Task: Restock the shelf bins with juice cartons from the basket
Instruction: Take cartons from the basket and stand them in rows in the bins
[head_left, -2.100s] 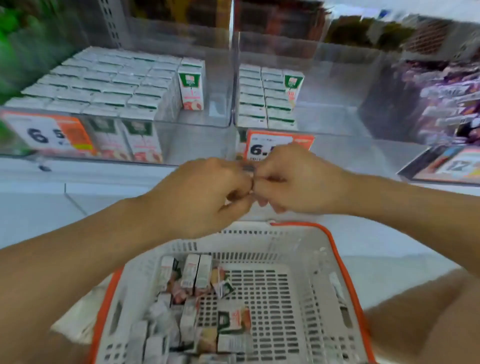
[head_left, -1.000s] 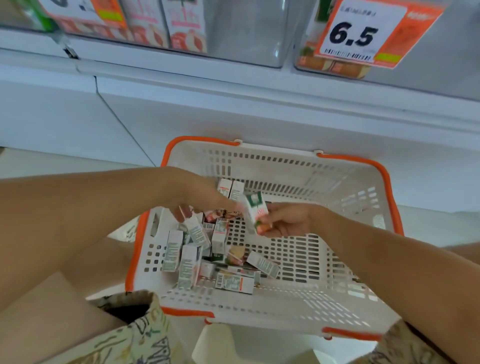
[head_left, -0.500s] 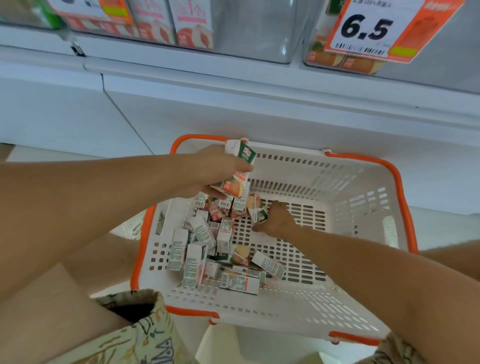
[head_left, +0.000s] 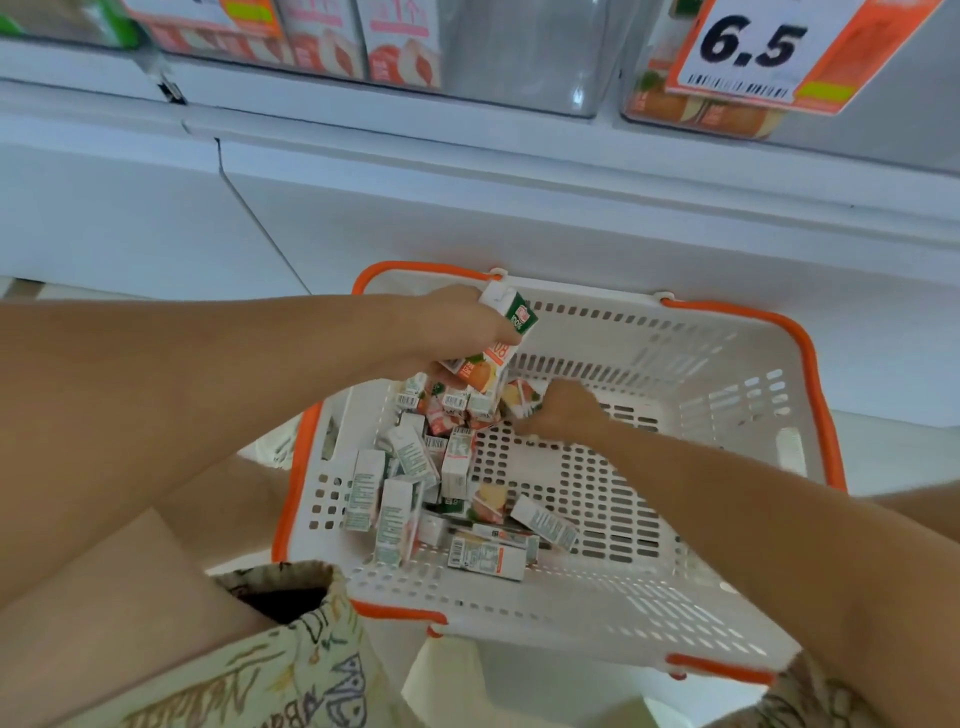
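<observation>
A white basket (head_left: 675, 364) with an orange rim sits on my lap, and several small juice cartons (head_left: 415, 488) lie loose in its left half. My left hand (head_left: 457, 327) grips a white and green carton (head_left: 498, 348) above the basket's far left corner. Low in the basket, my right hand (head_left: 563, 410) curls its fingers round another carton (head_left: 522, 397) in the pile. The clear shelf bins (head_left: 519, 57) run along the top edge, with cartons standing in them.
An orange price tag (head_left: 753, 52) reading 6.5 hangs on the right bin's front. Below the bins runs a white shelf ledge (head_left: 571, 171). My knees in patterned shorts (head_left: 270, 675) flank the basket.
My hands have dropped from in front of the shelf into the basket. The right hand passed a carton to the left, which lifted it. The right hand then reached into the pile for another.
</observation>
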